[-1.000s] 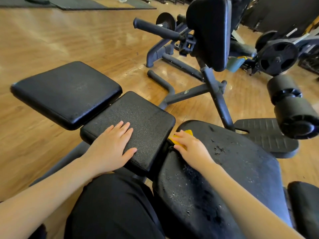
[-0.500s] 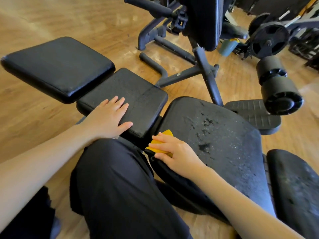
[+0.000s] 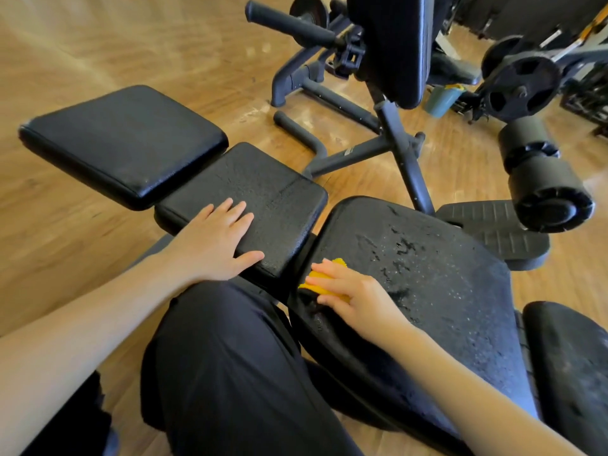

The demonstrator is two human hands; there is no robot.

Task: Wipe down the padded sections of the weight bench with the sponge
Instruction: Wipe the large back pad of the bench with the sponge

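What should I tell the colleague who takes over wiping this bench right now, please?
Left hand: open, flat on the middle pad, bracing.
Right hand: holds the yellow sponge on the near left edge of the large worn pad.
Done: wet streaks show on the large pad around its middle.
Left: I cannot tell whether the middle pad or the far square pad have been wiped; the pad at lower right looks speckled. Finish the large pad, then the others.

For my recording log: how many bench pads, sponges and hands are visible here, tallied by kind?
Flat bench pads: 4 (far-left pad, middle pad, wide seat pad, pad at right edge)
Sponge: 1 (yellow sponge)
Hands: 2 (left hand, right hand)
Total: 7
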